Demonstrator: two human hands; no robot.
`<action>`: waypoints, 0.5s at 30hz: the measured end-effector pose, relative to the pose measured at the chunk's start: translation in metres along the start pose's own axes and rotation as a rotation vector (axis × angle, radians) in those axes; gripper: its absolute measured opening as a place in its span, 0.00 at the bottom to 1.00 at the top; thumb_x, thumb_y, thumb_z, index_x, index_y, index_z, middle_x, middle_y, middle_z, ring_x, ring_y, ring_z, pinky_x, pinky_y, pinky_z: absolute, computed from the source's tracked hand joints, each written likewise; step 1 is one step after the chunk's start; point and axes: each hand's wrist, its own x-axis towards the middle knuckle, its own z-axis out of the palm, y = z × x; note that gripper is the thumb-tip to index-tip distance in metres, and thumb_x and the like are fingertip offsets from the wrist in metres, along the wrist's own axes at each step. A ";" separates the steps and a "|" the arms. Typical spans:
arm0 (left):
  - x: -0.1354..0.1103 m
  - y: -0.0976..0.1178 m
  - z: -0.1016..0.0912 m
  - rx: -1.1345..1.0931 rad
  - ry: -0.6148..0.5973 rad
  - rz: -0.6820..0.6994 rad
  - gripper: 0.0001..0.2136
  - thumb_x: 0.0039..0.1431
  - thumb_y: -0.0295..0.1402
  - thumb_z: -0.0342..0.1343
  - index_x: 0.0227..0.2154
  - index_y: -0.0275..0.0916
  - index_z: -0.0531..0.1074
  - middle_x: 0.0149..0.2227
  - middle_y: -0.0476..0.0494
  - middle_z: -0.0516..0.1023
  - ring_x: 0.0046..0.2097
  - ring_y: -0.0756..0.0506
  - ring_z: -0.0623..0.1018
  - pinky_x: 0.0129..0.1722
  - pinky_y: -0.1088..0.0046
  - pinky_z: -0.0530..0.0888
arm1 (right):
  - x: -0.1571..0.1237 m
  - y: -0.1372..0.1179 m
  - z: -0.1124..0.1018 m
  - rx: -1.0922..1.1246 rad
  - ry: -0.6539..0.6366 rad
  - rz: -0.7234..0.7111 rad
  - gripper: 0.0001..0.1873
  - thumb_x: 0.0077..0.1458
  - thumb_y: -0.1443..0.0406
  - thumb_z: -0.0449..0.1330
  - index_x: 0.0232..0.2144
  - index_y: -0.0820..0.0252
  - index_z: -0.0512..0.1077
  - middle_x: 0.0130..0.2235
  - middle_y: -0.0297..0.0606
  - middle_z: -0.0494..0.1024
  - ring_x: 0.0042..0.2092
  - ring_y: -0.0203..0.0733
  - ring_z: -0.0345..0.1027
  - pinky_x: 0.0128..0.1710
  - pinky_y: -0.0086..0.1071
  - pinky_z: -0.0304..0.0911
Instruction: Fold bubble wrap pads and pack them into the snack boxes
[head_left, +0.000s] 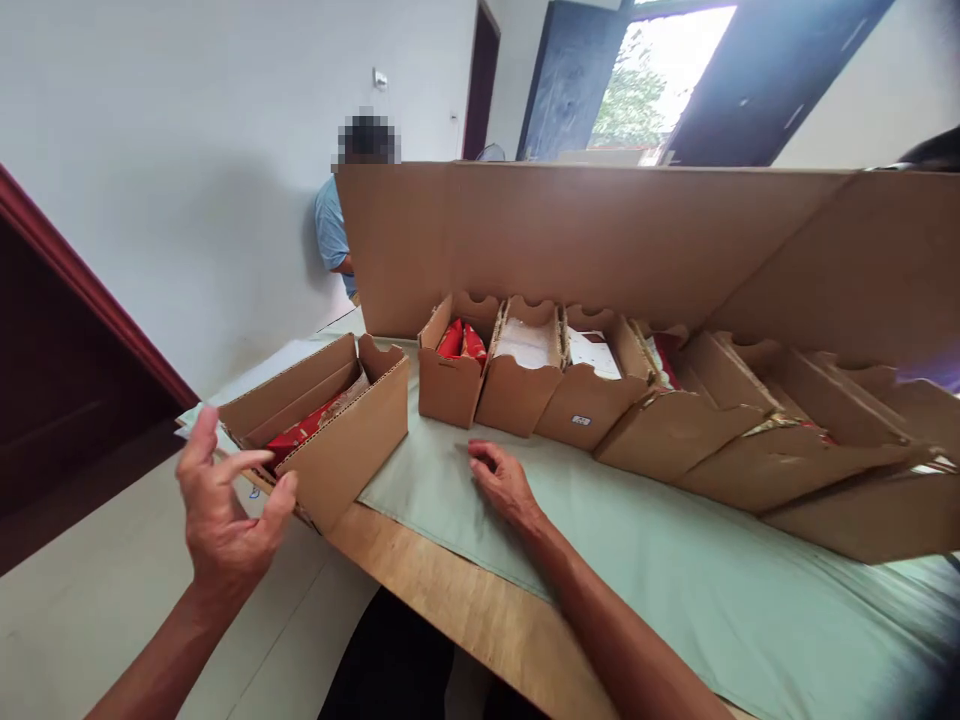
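Observation:
My left hand (225,500) hovers in the air at the table's left corner, fingers apart and curled, holding nothing. It is just in front of an open cardboard box (352,440) that holds red packets (300,435). My right hand (502,480) lies palm down on the pale green cloth (675,570), fingers stretched flat and empty. It rests a little in front of a row of several open cardboard boxes (585,405).
A tall cardboard sheet (600,240) stands behind the row of boxes. A person in a blue shirt (334,235) sits behind it by the white wall. The wooden table edge (450,600) runs diagonally below my arms. An open doorway (652,80) is at the back.

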 end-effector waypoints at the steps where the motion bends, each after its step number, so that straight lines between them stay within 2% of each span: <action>1: -0.008 -0.003 -0.004 -0.055 0.037 -0.059 0.26 0.51 0.31 0.68 0.55 0.44 0.70 0.74 0.42 0.54 0.74 0.33 0.55 0.73 0.48 0.54 | 0.006 -0.005 0.001 0.006 -0.013 0.010 0.16 0.55 0.62 0.59 0.45 0.57 0.78 0.49 0.44 0.82 0.43 0.48 0.76 0.49 0.46 0.71; 3: -0.023 -0.010 -0.005 -0.175 0.080 -0.246 0.42 0.49 0.36 0.71 0.66 0.44 0.60 0.74 0.36 0.52 0.74 0.32 0.54 0.73 0.48 0.54 | 0.022 -0.018 0.007 0.026 -0.047 0.016 0.21 0.55 0.60 0.61 0.51 0.56 0.77 0.52 0.44 0.81 0.44 0.48 0.76 0.48 0.46 0.71; 4: -0.031 -0.012 -0.002 -0.225 0.080 -0.361 0.45 0.49 0.39 0.71 0.68 0.44 0.56 0.74 0.34 0.53 0.74 0.31 0.55 0.72 0.47 0.56 | 0.033 -0.025 0.012 0.039 -0.067 0.013 0.23 0.54 0.60 0.62 0.53 0.55 0.76 0.54 0.45 0.80 0.47 0.49 0.76 0.50 0.46 0.70; 6: -0.043 -0.012 0.005 -0.283 0.054 -0.582 0.47 0.50 0.44 0.71 0.70 0.44 0.53 0.73 0.32 0.55 0.73 0.31 0.58 0.70 0.48 0.61 | 0.057 -0.040 0.028 0.077 -0.113 0.009 0.28 0.51 0.61 0.65 0.56 0.55 0.74 0.59 0.47 0.77 0.55 0.53 0.72 0.54 0.47 0.69; 8: -0.050 -0.004 0.013 -0.315 0.016 -0.721 0.48 0.51 0.45 0.70 0.71 0.46 0.52 0.72 0.33 0.56 0.72 0.31 0.61 0.69 0.49 0.64 | 0.081 -0.053 0.047 0.131 -0.175 0.005 0.34 0.47 0.62 0.67 0.58 0.56 0.72 0.61 0.47 0.74 0.61 0.55 0.68 0.57 0.48 0.67; 10: -0.052 0.007 0.018 -0.314 -0.020 -0.785 0.47 0.52 0.44 0.69 0.71 0.47 0.51 0.72 0.34 0.56 0.71 0.32 0.62 0.69 0.49 0.64 | 0.098 -0.065 0.064 0.201 -0.261 -0.010 0.35 0.45 0.64 0.66 0.58 0.56 0.72 0.60 0.45 0.76 0.61 0.54 0.69 0.58 0.47 0.67; 12: -0.053 0.015 0.021 -0.291 -0.048 -0.817 0.46 0.52 0.42 0.69 0.71 0.47 0.53 0.72 0.34 0.57 0.71 0.32 0.62 0.69 0.48 0.64 | 0.104 -0.076 0.076 0.272 -0.352 -0.031 0.31 0.46 0.63 0.64 0.55 0.56 0.74 0.54 0.41 0.80 0.56 0.51 0.73 0.55 0.46 0.70; 15: -0.061 0.014 0.017 -0.252 -0.057 -0.849 0.41 0.52 0.42 0.69 0.67 0.44 0.59 0.67 0.33 0.66 0.66 0.33 0.70 0.65 0.49 0.69 | 0.086 -0.085 0.079 0.360 -0.415 -0.061 0.28 0.48 0.59 0.64 0.53 0.56 0.74 0.51 0.40 0.81 0.53 0.50 0.73 0.52 0.43 0.72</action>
